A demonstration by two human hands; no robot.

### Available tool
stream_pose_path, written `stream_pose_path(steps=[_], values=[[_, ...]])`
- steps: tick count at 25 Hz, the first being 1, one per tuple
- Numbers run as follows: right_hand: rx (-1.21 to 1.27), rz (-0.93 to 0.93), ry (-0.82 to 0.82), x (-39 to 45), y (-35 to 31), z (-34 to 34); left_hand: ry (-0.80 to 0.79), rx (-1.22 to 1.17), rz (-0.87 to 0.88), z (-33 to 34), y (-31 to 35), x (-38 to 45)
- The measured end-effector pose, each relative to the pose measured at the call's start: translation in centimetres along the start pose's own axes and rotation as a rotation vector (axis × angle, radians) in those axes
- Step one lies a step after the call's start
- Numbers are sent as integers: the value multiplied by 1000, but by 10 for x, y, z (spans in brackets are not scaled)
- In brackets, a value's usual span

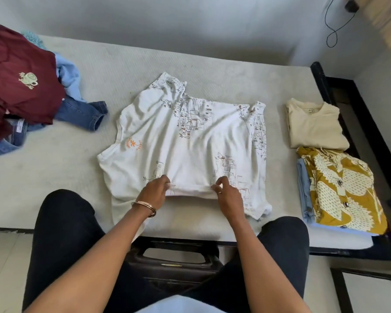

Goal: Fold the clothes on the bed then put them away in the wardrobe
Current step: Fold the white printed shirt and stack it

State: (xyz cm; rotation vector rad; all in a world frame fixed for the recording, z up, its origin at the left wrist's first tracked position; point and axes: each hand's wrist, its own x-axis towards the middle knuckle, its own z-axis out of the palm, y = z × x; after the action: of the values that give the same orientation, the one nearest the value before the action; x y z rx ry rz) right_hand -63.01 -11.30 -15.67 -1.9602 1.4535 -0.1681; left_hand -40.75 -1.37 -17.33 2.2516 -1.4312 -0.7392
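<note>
A person is sitting at the near edge of a bed [54,172] covered in a pale sheet, looking down at both bare forearms. At the far left, an unfolded heap is lying on the bed: a maroon shirt [20,86] with a small pale emblem is sitting on top, a light blue garment [69,80] is poking out behind it, and blue jeans [84,114] are trailing out toward the middle. In the centre, a white T-shirt [190,141] printed with thin line drawings and a small orange logo is lying spread out, its near edge folded up. The left hand [154,193], with bangles on the wrist, is pinching that folded edge between curled fingers and thumb. Just to its right, the right hand [227,195] is pinching the same edge in the same way, a ring showing on one finger. To the right, well apart from the T-shirt, a folded cream top [314,125] is lying farther back, and nearer the person a folded mustard and cream patterned garment [343,190] is resting on a folded pale blue piece [303,190]. A black bed frame [357,123] is running along the right side.
</note>
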Motion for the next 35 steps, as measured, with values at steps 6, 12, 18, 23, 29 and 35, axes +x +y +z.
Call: stream_pose_path(steps=[6,12,18,23,29,35], values=[[-643,-263,-199,12,44,-40,-222,573,104,-12,-6,-2],[-816,49,1,5,88,-68,-229,594,-125,-4,-38,-18],[-1020,101,52,14,75,-84,-532,510,-171,-26,-46,-9],[-983,76,-180,31,60,-72,-737,666,-134,-67,-16,29],[-673,204,169,88,47,-112,-173,543,-95,-134,-6,119],[-390,297,439,111,35,-64,449,609,-4,-105,10,138]])
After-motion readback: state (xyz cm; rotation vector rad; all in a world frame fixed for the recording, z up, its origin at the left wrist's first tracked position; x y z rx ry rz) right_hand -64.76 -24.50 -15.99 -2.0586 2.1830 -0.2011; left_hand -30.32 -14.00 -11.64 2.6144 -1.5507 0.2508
